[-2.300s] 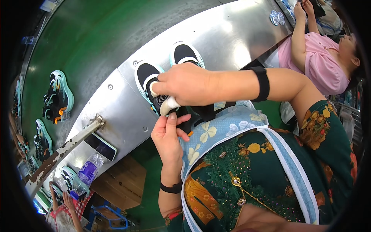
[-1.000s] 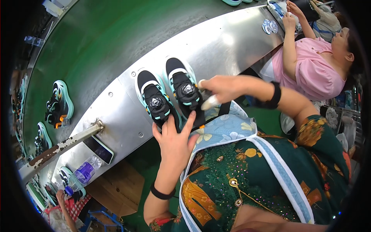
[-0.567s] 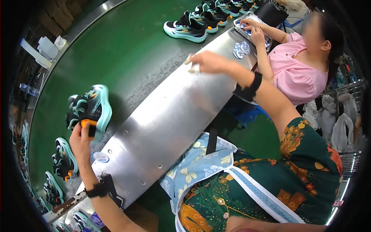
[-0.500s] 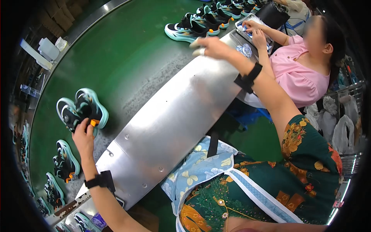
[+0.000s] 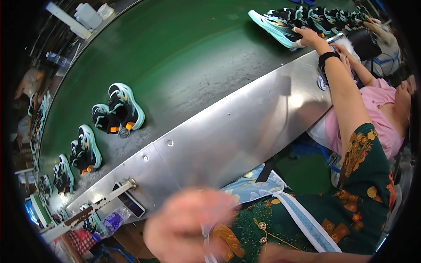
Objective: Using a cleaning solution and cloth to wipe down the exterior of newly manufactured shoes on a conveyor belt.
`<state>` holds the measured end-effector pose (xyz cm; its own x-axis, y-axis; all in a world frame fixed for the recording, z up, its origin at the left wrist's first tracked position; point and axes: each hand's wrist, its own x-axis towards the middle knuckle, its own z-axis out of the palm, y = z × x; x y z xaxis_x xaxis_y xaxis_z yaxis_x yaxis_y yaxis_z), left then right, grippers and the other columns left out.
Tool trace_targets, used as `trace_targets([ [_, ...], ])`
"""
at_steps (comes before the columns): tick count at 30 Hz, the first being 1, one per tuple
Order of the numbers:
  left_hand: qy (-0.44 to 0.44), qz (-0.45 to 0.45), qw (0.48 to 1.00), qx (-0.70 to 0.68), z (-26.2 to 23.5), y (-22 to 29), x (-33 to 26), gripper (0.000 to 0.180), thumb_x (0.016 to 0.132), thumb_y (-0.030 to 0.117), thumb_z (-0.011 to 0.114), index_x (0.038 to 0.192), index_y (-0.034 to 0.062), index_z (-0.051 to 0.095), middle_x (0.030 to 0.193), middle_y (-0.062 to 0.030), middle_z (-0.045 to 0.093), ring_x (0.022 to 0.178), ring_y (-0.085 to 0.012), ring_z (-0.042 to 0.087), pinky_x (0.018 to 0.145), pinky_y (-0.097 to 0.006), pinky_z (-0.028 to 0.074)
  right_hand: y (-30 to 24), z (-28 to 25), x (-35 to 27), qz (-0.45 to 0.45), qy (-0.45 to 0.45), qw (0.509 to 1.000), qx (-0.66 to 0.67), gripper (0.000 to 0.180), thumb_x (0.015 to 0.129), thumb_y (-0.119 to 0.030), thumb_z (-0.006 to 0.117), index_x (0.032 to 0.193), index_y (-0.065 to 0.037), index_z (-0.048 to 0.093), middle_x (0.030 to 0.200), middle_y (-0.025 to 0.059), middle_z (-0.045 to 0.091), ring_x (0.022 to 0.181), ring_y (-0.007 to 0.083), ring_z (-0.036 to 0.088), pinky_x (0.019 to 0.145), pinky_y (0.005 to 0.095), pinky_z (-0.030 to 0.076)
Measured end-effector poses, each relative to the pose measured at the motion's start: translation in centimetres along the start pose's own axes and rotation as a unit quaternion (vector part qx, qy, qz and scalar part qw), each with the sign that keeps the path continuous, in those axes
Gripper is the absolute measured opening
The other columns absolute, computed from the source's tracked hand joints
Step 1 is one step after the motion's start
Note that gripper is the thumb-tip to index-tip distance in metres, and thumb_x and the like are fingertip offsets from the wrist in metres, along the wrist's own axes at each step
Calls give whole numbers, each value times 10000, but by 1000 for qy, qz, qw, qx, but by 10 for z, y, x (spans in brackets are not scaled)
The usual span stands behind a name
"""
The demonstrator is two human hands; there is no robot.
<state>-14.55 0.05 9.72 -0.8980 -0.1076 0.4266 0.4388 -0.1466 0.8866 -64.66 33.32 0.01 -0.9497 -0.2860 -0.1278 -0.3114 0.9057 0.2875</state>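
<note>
At the far right of the green belt, my right hand [image 5: 308, 38] grips a black and mint-green sneaker [image 5: 274, 28] by its heel end. That sneaker is tilted, its mint sole facing outward. My left hand [image 5: 188, 225] is low in the middle, close to the camera and smeared by motion; its fingers cannot be made out. A pair of matching sneakers [image 5: 125, 111] with orange heel tabs rests on the belt at the left, apart from both hands. Nearer on the left another pair of sneakers [image 5: 85, 149] stands on the belt.
A metal ledge [image 5: 206, 118] runs along the belt. On it lie a phone [image 5: 129, 200] and a rusty bar [image 5: 87, 213], with a purple-labelled bottle [image 5: 115, 219] close by. A co-worker in a pink top [image 5: 381, 109] sits at right, beside a row of sneakers [image 5: 333, 18].
My left hand has let go of the sneaker pair at left and come back toward me. My right hand has reached the row and taken hold of a sneaker. The view has shifted.
</note>
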Motion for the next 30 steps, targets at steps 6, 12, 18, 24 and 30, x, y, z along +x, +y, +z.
trace_targets([
  [6, -161, 210, 951, -158, 21, -17, 0, 401, 941, 203, 526, 1337, 146, 500, 1373, -227, 407, 1055, -447, 545, 846, -540, 450, -27, 9, -22, -134, 42, 989, 34, 569, 740, -328, 747, 1272, -186, 602, 1058, 111, 691, 846, 252, 696, 796, 364, 520],
  [12, -73, 196, 965, -158, 24, -2, -36, 305, 851, 76, 587, 1131, 164, 670, 1210, -155, 477, 1003, -399, 553, 824, -519, 445, -170, -37, -155, -261, 73, 940, 208, 490, 712, -391, 734, 1105, -105, 670, 929, 158, 685, 772, 311, 669, 748, 413, 521],
  [18, 176, -285, 912, 237, -33, -123, -90, 625, 927, 196, 567, 1456, 10, 292, 1481, -185, 333, 1363, -306, 330, 1090, -416, 294, -280, -9, -325, -389, 122, 854, 323, 271, 672, -273, 713, 842, -85, 618, 644, 159, 568, 686, 377, 577, 662, 467, 428],
  [24, 260, -124, 802, 523, -51, -108, -134, 289, 897, 33, 504, 1165, -39, 587, 1111, -180, 622, 1034, -303, 596, 932, -365, 438, -258, -53, -345, -557, -314, 579, 506, 390, 847, -172, 682, 1217, -83, 600, 1000, 141, 631, 930, 280, 621, 782, 362, 485],
  [30, 60, -127, 877, 459, 17, -90, -145, 211, 724, -49, 546, 912, 14, 618, 899, -122, 629, 840, -302, 581, 744, -382, 446, -245, -45, -288, -484, -204, 709, 470, 582, 750, -103, 744, 1301, -155, 563, 1064, 107, 621, 862, 229, 589, 746, 319, 484],
])
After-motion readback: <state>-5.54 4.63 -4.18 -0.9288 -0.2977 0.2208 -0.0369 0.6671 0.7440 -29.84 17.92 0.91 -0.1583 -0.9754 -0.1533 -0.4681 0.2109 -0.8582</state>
